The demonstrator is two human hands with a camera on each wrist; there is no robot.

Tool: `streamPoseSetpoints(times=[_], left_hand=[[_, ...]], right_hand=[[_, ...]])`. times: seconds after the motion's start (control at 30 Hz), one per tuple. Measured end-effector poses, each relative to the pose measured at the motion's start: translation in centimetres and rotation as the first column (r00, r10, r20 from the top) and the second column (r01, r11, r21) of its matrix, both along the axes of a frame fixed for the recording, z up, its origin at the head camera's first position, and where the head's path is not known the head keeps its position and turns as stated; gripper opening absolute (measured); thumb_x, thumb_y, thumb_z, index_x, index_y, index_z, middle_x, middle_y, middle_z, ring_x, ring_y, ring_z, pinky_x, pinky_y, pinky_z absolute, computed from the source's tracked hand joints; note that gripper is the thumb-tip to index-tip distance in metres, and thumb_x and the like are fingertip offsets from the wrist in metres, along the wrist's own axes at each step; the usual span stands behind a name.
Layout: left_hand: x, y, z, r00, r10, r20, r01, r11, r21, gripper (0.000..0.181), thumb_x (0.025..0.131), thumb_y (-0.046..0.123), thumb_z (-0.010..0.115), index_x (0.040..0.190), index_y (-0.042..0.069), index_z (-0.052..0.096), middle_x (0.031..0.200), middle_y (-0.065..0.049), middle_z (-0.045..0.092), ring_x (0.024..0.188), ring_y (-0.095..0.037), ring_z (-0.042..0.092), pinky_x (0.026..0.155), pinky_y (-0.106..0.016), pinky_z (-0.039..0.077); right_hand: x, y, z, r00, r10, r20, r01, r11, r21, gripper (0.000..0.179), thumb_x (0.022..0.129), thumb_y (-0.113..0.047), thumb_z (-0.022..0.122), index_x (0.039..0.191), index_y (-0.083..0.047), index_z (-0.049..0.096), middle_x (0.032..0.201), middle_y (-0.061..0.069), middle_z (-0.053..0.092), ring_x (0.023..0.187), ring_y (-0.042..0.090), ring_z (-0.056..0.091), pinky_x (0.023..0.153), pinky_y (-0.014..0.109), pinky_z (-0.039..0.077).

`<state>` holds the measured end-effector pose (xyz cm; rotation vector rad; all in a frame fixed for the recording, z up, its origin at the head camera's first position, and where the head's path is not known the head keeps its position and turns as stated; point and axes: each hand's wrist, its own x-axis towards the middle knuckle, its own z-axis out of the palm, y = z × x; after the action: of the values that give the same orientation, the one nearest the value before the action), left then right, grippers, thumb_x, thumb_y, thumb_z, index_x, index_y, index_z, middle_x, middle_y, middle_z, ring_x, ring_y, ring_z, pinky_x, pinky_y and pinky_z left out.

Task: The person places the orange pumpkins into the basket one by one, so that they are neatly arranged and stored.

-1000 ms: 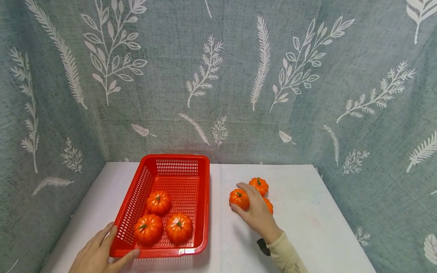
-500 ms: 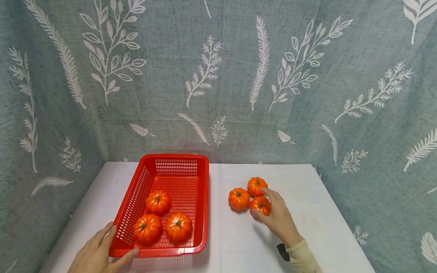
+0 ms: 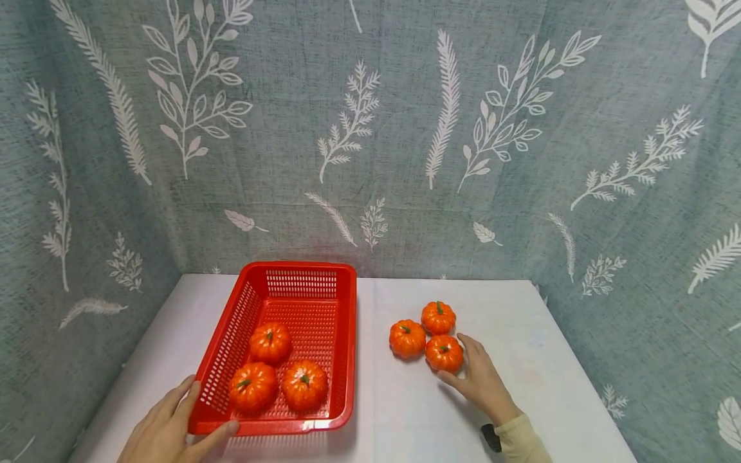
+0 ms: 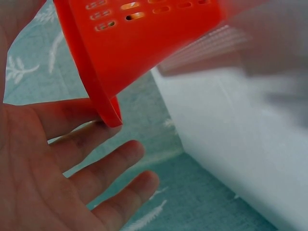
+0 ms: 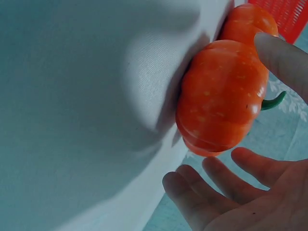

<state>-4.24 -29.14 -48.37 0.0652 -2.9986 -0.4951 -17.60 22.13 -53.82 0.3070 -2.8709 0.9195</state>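
Observation:
Three orange toy pumpkins with green stems form a cluster on the white table: a left pumpkin (image 3: 407, 339), a back pumpkin (image 3: 438, 317) and a front pumpkin (image 3: 444, 353). Beside the front one is my right hand (image 3: 477, 379), fingers spread and thumb apart. In the right wrist view that pumpkin (image 5: 221, 96) lies between thumb and fingers, with a visible gap to the fingertips. My left hand (image 3: 164, 424) touches the near left corner of a red plastic basket (image 3: 349, 360). The left wrist view shows its fingers (image 4: 108, 166) extended, some against the basket's rim (image 4: 103, 103).
Inside the basket sit three more pumpkins: one farther back (image 3: 270, 343), one at near left (image 3: 253, 387) and one at near right (image 3: 304, 384). Grey-green leaf-print cloth (image 3: 393, 128) walls the table (image 3: 405, 418) at the back and both sides.
My right hand has moved rightward from around the left pumpkin to the front one, then drawn slightly back toward me. The pumpkins, basket and left hand have stayed in place.

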Motion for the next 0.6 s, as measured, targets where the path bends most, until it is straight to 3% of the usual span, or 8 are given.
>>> streamPoseSetpoints(times=[0.2,0.4,0.6], left_hand=[[-0.07,-0.02,-0.06,1.0,-0.002,-0.01,0.002,1.0,-0.002,0.104,0.081,0.07,0.07,0.138,-0.014,0.05,0.135,-0.036,0.051,0.115,-0.055,0.054,0.088,-0.07,0.047],[-0.11,-0.06,-0.11,1.0,-0.011,-0.01,0.011,1.0,-0.005,0.103,0.081,0.07,0.071,0.138,-0.014,0.05,0.134,-0.036,0.052,0.114,-0.055,0.055,0.088,-0.07,0.048],[-0.04,-0.14,-0.14,1.0,-0.01,-0.017,0.01,1.0,-0.007,0.103,0.081,0.07,0.07,0.138,-0.014,0.051,0.134,-0.036,0.051,0.114,-0.055,0.055,0.088,-0.07,0.048]], right_hand=[[-0.16,-0.34,-0.06,1.0,0.003,0.009,-0.003,1.0,-0.021,0.09,0.081,-0.036,0.086,0.147,0.007,0.042,0.144,0.029,0.048,0.134,0.044,0.045,0.11,0.06,0.038],[-0.09,-0.32,-0.59,0.998,0.016,-0.067,-0.017,1.0,-0.011,0.082,0.081,-0.026,0.087,0.144,0.008,0.046,0.138,0.028,0.052,0.129,0.044,0.051,0.108,0.06,0.041],[-0.19,-0.33,-0.92,0.998,0.001,-0.062,-0.002,1.0,-0.023,0.08,0.08,-0.02,0.088,0.143,0.007,0.047,0.138,0.027,0.053,0.129,0.043,0.051,0.108,0.059,0.041]])
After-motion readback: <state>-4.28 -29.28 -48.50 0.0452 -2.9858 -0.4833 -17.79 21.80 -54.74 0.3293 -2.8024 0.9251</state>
